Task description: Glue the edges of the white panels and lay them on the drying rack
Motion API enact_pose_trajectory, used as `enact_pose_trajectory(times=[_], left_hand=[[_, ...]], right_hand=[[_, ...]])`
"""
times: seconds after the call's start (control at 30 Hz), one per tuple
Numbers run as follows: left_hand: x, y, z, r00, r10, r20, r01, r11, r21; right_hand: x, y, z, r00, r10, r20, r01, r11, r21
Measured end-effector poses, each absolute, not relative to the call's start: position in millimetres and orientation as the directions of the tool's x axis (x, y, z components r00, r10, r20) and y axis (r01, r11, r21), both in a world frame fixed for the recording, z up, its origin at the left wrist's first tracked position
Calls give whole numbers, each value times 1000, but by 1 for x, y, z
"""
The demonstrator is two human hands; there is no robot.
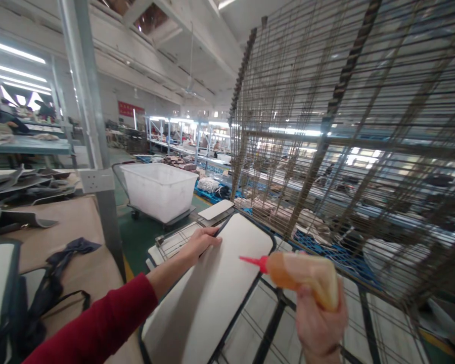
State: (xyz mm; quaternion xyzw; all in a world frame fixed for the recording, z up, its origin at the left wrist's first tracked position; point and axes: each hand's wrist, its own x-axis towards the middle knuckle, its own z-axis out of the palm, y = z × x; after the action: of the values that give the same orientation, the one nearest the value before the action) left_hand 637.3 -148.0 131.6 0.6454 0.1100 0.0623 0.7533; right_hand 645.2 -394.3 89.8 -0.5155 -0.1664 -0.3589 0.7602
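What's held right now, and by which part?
The right hand holds the amber bottle by its rear half, opposite the red nozzle. The left hand touches the white panel at its edge; its grip is unclear.

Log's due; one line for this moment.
left hand: on white dark-edged panel edge | right hand: gripping translucent amber bottle | red nozzle: over panel

The workshop was fairly bright, lit by rows of tube lights (15, 50) that glared nearly white at the upper left and in the far background, while the metal pole (85, 86) caught pale highlights. A soft grey shadow lay across the lower part of the white board (222, 275), beside the red sleeve (98, 323). The bottle (303, 275) and the right hand (322, 318) were smeared by blur, distant details looked hazy, and the wire rack (326, 121) stretched and bowed towards the right edge.
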Motion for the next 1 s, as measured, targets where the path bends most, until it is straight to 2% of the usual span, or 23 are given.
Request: enact_pose_trajectory(times=[0.13,0.23,0.3,0.37,0.53,0.6,0.7,0.77,0.87,0.93,1.0], left_hand=[[636,-151,128,978,199,-58,19,192,981],[640,-145,124,963,252,-97,43,211,977],[642,-140,122,953,283,-107,45,219,975],[640,-136,120,953,285,-100,35,224,974],[632,-139,118,961,263,-85,28,213,977],[632,-139,116,964,252,-82,22,231,973],[637,-136,113,954,264,-145,65,288,956],[639,-132,111,935,297,-192,92,318,944],[640,-129,109,922,328,-207,97,322,942],[638,-133,109,928,320,-192,91,307,947],[638,-138,112,941,289,-176,87,296,951]], right_hand=[[670,-392,99,658,-398,640,742,195,-641],[640,-379,71,708,-316,631,693,140,-707],[617,-371,54,764,-198,614,642,139,-754],[611,-369,49,780,-166,603,625,147,-767],[671,-390,75,681,-415,603,684,70,-726],[682,-394,75,674,-438,595,683,64,-727],[654,-384,56,734,-343,586,638,55,-768],[623,-373,42,794,-199,575,597,74,-799],[604,-362,44,831,-99,547,555,217,-803],[620,-362,60,758,-205,620,650,144,-747],[643,-365,75,723,-289,628,677,112,-728]])
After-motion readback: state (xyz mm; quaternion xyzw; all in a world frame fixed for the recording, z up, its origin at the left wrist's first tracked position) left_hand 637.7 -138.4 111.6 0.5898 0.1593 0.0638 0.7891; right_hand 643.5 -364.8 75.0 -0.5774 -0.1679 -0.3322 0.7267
